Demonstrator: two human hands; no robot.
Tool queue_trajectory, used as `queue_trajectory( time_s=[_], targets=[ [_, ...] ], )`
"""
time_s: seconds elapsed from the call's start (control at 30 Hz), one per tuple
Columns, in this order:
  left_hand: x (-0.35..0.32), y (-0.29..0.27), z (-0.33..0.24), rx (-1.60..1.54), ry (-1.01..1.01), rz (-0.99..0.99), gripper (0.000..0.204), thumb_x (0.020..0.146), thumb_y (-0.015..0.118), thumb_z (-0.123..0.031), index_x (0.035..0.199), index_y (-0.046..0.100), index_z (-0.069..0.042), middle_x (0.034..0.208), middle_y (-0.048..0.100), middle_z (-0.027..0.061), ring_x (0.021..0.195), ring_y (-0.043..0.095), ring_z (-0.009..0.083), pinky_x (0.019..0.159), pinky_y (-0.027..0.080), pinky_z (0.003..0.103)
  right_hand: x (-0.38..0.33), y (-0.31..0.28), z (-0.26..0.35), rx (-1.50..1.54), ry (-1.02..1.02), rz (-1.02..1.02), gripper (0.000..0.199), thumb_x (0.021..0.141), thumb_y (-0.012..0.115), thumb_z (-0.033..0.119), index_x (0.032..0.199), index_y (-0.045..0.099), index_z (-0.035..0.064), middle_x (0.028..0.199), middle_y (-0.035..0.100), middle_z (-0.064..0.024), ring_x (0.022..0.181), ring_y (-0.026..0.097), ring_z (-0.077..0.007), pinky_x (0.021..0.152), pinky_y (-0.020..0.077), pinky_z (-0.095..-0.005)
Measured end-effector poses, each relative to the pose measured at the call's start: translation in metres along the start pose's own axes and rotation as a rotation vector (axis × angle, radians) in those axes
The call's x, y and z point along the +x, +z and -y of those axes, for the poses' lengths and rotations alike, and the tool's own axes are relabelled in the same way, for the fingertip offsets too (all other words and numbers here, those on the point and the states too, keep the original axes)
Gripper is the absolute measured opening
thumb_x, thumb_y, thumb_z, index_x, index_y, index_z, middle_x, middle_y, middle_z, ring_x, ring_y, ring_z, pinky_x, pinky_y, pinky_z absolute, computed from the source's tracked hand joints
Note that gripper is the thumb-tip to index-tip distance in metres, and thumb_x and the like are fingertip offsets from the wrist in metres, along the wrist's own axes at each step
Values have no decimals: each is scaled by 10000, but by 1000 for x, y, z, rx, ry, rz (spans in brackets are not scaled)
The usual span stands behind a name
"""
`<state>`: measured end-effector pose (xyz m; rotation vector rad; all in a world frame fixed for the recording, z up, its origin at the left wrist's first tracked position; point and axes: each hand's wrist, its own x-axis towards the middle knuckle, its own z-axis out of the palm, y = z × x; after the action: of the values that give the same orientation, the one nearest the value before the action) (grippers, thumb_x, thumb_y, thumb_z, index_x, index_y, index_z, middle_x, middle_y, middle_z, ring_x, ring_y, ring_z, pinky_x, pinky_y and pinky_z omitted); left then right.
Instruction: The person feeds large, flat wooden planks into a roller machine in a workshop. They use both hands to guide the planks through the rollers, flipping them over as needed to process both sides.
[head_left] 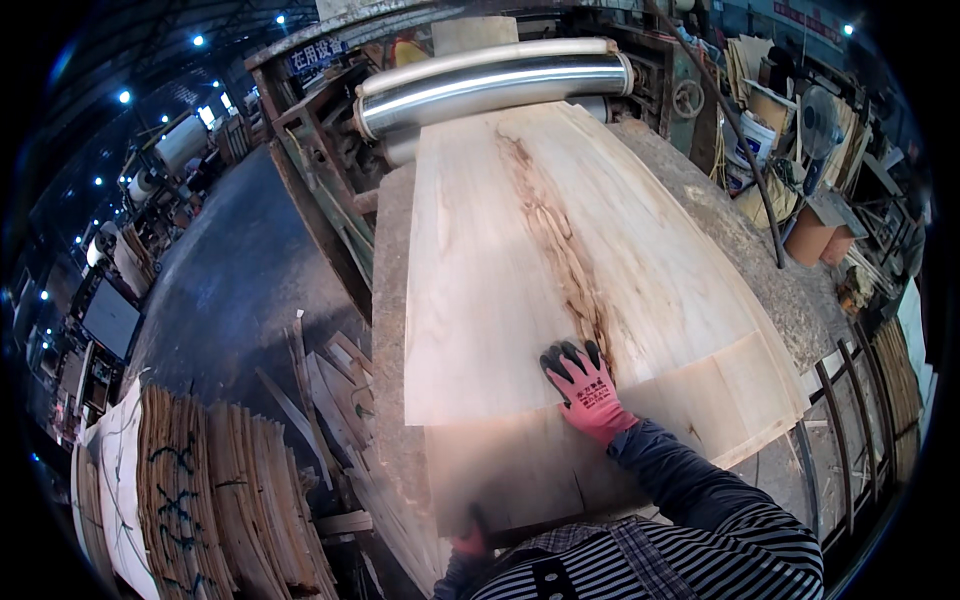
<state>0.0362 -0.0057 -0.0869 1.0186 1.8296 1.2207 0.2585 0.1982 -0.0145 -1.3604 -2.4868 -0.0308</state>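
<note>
A pale wood veneer sheet (640, 250) with a brown streak along its middle lies lengthwise before me, its far end close to a shiny metal roller (500, 88). Another veneer sheet (500, 480) shows at the near end. My right hand (583, 388), in a pink glove with black fingertips, rests on the streaked sheet near its front edge, fingers stretched out and holding nothing. Low in the view, my left hand (470, 540), also in a pink glove, is at the near edge of the closer sheet. It is blurred and partly hidden, so its grip is unclear.
Stacked veneer (230, 490) stands at the lower left, with loose wood strips (335, 385) beside the table (392, 260). On the right are a metal rack (850, 430), a cardboard box (820, 230), a white bucket (755, 140) and a fan (820, 120). A slanting pole (735, 125) stands beside the table.
</note>
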Motion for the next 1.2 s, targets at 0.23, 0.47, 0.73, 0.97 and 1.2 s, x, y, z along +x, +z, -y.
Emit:
queue_trajectory(
  time_s=[0.23,0.47,0.73,0.97,1.2],
  targets=[
    [0,-1,1,2,4,-19,329,869,453,-256,1060,541,-3,982,580,121,891,554,211,752,452,324,-1,1,-1,-6,16,29,570,685,580,298,1216,427,159,1249,396,-112,1182,294,-313,1003,160,-514],
    [2,1,-1,0,7,-33,319,867,454,-244,1059,542,-5,977,582,120,888,555,210,747,453,325,-1,2,-1,-20,19,43,573,692,574,293,1226,413,159,1255,387,-109,1199,273,-309,1004,154,-517],
    [2,1,-1,-5,4,-39,309,864,456,-230,1059,544,-6,972,585,120,884,557,208,743,454,327,0,-1,0,9,18,31,570,678,584,286,1209,430,147,1241,394,-115,1201,273,-302,1008,147,-515],
    [0,2,0,-4,1,-43,301,862,458,-218,1059,545,-8,968,587,119,881,558,207,739,454,328,-1,0,1,9,18,31,570,677,586,288,1208,431,151,1239,395,-115,1202,273,-302,1011,145,-513],
    [0,1,-4,-4,4,-41,292,860,459,-206,1058,547,-10,963,589,119,877,559,206,735,455,330,0,-1,1,-12,13,27,577,673,591,291,1208,430,149,1238,394,-112,1206,266,-299,1017,131,-506]
  ],
)
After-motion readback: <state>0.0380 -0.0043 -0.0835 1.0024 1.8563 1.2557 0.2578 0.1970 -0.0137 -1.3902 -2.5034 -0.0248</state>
